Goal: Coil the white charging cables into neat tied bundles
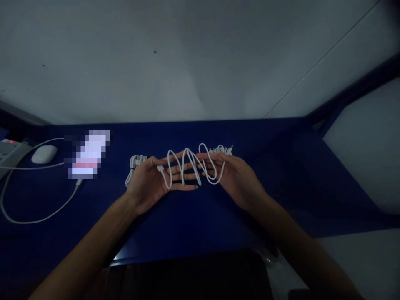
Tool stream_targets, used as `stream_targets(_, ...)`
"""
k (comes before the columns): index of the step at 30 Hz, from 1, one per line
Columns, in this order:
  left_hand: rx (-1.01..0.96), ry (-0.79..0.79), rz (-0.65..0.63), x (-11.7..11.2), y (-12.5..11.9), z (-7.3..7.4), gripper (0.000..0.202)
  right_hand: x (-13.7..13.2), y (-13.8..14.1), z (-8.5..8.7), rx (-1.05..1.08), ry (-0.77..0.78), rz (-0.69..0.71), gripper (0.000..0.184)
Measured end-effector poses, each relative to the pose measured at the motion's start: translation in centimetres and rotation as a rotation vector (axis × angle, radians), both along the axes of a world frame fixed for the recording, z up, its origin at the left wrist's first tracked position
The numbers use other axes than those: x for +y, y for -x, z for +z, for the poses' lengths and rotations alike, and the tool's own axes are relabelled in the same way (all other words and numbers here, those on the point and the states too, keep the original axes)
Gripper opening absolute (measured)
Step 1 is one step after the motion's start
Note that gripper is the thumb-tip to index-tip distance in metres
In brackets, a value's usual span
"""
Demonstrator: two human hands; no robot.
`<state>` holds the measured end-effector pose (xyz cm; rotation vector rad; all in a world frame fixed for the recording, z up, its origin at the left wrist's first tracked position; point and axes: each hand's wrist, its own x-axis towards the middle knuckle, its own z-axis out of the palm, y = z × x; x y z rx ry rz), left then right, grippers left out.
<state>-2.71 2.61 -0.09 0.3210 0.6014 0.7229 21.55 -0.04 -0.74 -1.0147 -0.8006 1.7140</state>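
A white charging cable [187, 162] stretches in loose zigzag loops between my two hands, above a blue table. My left hand [150, 179] is palm up with its fingers stretched out beneath the loops; its thumb holds the cable close to a white plug [160, 168]. On the other side, my right hand [236, 175] grips the last loops between thumb and fingers. Behind my left hand lies a bundled white cable [133, 164], partly covered by it. Another white cable bundle [223, 149] shows just beyond my right hand.
At the left a lit, blurred-out phone [90, 154] has a white cable [46, 221] plugged into it. A white rounded case [44, 154] and a white power strip [12, 150] with a red light are farther left. A pale wall [187, 62] rises behind the blue table [200, 225].
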Motion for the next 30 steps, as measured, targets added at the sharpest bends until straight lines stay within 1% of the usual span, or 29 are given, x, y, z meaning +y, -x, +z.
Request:
stream_targets(7, -0.016, -0.021, -0.041, 0.25, 0.28, -0.46, 0.071, 0.00, 0.06, 0.29, -0.015, 0.001, 0.018, 0.036)
stream_targets(12, 0.005, -0.003, -0.014, 0.32, 0.36, -0.62, 0.074, 0.00, 0.26, 0.39, -0.045, 0.011, -0.002, 0.037)
stream_targets(16, -0.001, -0.029, -0.021, 0.26, 0.46, -0.61, 0.074, -0.06, 0.31, 0.49, -0.063, 0.002, 0.011, 0.037)
stream_targets(21, 0.029, -0.048, -0.020, 0.27, 0.44, -0.62, 0.073, -0.03, 0.20, 0.12, -0.079, 0.002, 0.029, 0.037)
stream_targets(25, 0.015, -0.034, -0.010, 0.22, 0.35, -0.63, 0.075, 0.04, 0.17, -0.20, -0.078, -0.014, 0.046, 0.038)
stream_targets(30, 0.036, -0.046, -0.066, 0.00, 0.30, -0.38, 0.067, -0.04, 0.22, 0.02, -0.089, -0.034, 0.035, 0.038)
